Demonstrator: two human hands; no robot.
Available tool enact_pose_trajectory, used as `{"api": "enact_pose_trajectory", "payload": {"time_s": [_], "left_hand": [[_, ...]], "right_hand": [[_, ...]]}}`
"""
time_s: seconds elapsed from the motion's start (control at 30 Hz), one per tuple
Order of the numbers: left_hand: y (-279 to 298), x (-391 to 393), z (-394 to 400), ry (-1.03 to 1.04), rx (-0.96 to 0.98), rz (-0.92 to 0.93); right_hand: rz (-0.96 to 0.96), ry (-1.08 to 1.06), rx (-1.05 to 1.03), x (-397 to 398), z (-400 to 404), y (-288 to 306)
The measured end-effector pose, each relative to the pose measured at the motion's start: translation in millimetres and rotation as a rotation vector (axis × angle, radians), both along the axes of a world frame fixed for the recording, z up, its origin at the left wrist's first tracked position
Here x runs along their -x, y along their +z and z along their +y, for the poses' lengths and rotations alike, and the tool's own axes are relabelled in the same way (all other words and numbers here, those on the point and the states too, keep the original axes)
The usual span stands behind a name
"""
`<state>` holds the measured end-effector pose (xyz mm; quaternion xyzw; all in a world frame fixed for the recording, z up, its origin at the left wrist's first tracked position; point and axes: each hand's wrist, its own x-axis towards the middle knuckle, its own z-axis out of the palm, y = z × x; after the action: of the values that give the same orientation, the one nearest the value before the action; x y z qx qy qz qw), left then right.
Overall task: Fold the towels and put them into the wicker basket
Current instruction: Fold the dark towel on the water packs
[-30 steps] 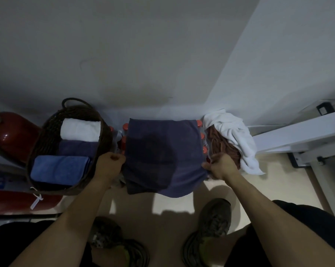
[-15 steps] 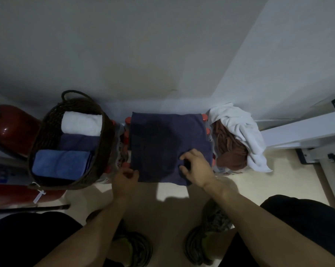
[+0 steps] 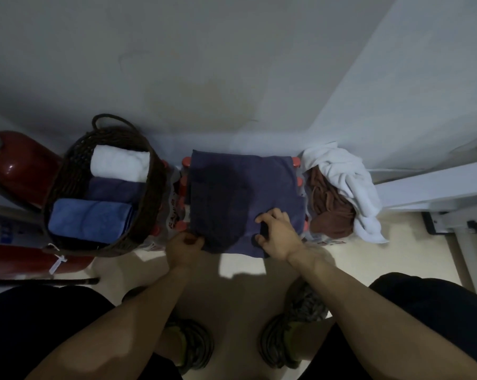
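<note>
Beside the woven wicker basket (image 3: 75, 171), both hands' curled fingers (image 3: 270, 216) pinch the soft, square purple towel (image 3: 240, 187).

Dark brown woven wicker basket (image 3: 75, 171): rough, matt weave. Dark purple cloth towel (image 3: 242, 185): soft, matt. Folded blue microfibre towel (image 3: 92, 219): fine nap. Crumpled white terry towel (image 3: 344, 174): fluffy. Red metal cylinder (image 3: 20, 163): glossy, smooth. Cream floor (image 3: 242, 292): smooth, faint sheen.
</note>
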<state>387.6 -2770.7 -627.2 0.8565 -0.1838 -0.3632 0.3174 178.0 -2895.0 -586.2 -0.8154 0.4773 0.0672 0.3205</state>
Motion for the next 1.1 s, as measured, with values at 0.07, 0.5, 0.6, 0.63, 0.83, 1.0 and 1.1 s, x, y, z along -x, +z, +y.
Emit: {"api": "enact_pose_trajectory", "payload": {"time_s": [0.07, 0.5, 0.6, 0.63, 0.83, 1.0, 1.1], "left_hand": [[8.1, 0.0, -1.4, -0.063, -0.001, 0.010], [128.2, 22.0, -19.7, -0.077, 0.222, 0.648], [136.6, 22.6, -3.6, -0.234, 0.313, 0.486], [138.3, 21.8, 1.2, -0.317, 0.328, 0.427], [136.0, 32.3, 13.0, -0.455, 0.244, 0.472], [140.0, 38.0, 13.2, -0.371, 0.260, 0.532], [145.4, 38.8, 11.0, -0.244, 0.357, 0.631]], "right_hand": [[-0.010, 0.004, 0.001, -1.3, 3.1, 8.5], [-0.331, -0.138, -0.165, -23.9, 58.5, 71.0], [-0.389, -0.250, -0.262, -27.1, 56.3, 81.7], [-0.418, -0.289, -0.298, -27.2, 55.0, 84.6], [-0.743, -0.668, -0.493, -14.8, 65.1, 85.2], [-0.733, -0.771, -0.414, -16.9, 83.2, 80.8], [-0.841, -0.628, -0.428, -19.9, 86.6, 87.3]]}}
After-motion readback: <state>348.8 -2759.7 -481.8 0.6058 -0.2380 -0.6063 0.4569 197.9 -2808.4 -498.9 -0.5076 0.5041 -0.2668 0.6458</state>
